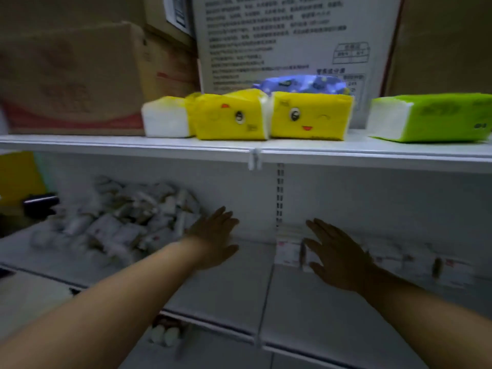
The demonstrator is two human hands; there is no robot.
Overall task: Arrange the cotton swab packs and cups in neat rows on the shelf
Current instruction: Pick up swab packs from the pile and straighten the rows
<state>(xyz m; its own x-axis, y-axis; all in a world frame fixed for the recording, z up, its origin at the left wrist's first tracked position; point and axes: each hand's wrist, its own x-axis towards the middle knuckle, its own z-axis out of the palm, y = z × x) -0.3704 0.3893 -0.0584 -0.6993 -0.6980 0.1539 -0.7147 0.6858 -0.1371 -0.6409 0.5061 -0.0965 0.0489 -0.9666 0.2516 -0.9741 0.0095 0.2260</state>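
Observation:
A loose heap of white cotton swab packs (125, 219) lies at the back left of the middle shelf (234, 286). A row of flat white packs with red marks (290, 251) runs along the back right of the same shelf. My left hand (213, 235) reaches in with straight fingers, just right of the heap and holding nothing. My right hand (338, 257) is spread flat in front of the left end of the row; contact with the packs cannot be told. The view is blurred, and no cups can be made out.
The upper shelf (186, 145) carries yellow tissue packs (266, 115), a green tissue pack (436, 118) and cardboard boxes (72, 78) behind. A perforated upright (279, 195) divides the back panel. Small white items (165, 334) lie on the shelf below.

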